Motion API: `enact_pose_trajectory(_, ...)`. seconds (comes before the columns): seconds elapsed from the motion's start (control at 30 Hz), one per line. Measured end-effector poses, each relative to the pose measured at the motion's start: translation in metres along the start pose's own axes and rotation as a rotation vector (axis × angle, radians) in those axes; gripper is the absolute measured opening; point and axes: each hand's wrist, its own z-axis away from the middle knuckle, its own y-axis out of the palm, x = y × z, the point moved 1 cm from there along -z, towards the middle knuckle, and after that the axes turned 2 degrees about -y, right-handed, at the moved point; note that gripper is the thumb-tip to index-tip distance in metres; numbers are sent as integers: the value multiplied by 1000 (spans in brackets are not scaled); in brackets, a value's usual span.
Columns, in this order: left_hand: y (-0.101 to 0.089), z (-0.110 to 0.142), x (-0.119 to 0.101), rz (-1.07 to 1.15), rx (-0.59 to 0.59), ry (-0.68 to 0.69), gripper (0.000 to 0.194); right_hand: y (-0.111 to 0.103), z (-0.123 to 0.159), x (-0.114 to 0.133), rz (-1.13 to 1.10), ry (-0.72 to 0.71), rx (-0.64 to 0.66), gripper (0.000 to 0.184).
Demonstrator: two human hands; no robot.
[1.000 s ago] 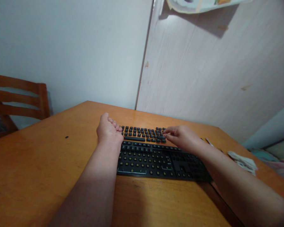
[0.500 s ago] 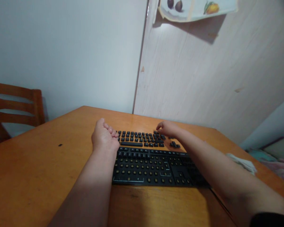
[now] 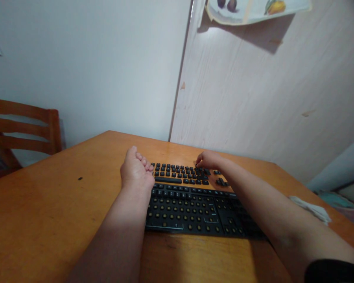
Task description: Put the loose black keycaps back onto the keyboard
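Observation:
A black keyboard frame (image 3: 194, 212) with its keycaps off lies on the orange wooden table (image 3: 47, 204). Behind it, loose black keycaps (image 3: 179, 173) are laid out in rows on the table. My left hand (image 3: 135, 169) rests at the left end of the rows, fingers curled with nothing visibly in them. My right hand (image 3: 208, 160) reaches over the keyboard frame and pinches at a keycap in the far row. A few separate keycaps (image 3: 222, 182) lie to the right of the rows.
A wooden chair (image 3: 23, 129) stands at the table's left. A white wall and a pale wood panel (image 3: 253, 98) rise behind the table. A crumpled white cloth (image 3: 311, 207) lies at the table's right edge. A fruit poster (image 3: 253, 8) hangs above.
My right hand has moved forward and left to the far row of loose keycaps, uncovering the small group on the right. My left hand stays put. The camera shifted slightly.

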Motion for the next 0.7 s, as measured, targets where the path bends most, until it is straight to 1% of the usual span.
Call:
enact_pose_trajectory(0.43,1,0,1,-3,1,-16,39,6,-6,-2,-18,-22,6,20)
enact_pose_trajectory(0.7,0,-1,2,-11,12,-9,38,8,-9,-6,-49,-17,19,20)
